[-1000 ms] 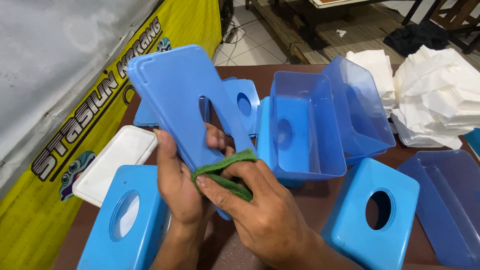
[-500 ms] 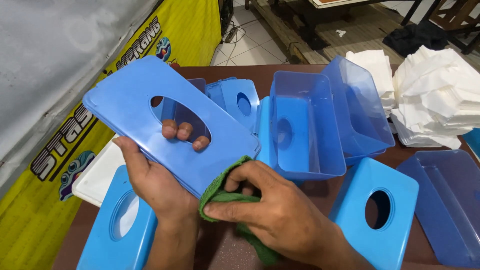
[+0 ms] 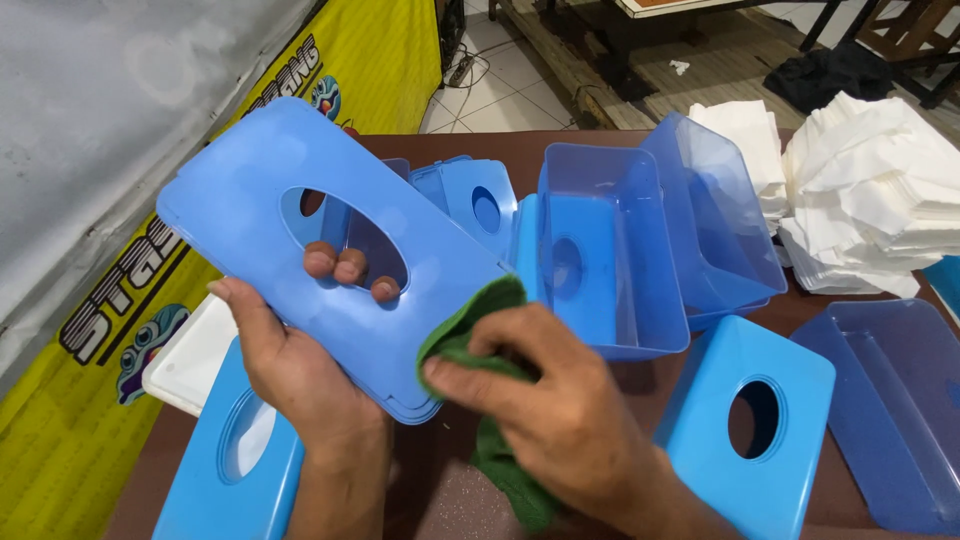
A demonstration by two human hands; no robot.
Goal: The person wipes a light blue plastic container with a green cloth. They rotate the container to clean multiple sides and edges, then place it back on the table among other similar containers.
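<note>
Two hands busy here, both full. Left hand [image 3: 300,375] grips a blue plastic lid [image 3: 320,250] w/ an oval hole, thumb on the near edge and fingers [image 3: 345,268] poking up thru the hole from behind. Right hand [image 3: 560,420] is closed around a green cloth [image 3: 465,335], pressing it on the lid's lower right corner, so imo this is the wiping step, working the edge. Next move prob needs the lid held steady at that tilt while the cloth drags along the rim, w/o slipping off the corner. Lid sits raised above the surface [image 3: 440,500], btw the hands. Further out: more blue lids [image 3: 745,420] lying flat, clear blue boxes [image 3: 600,260] stacked behind, a white lid [image 3: 190,360] at left, piles of white tissue [image 3: 880,190] far right.
</note>
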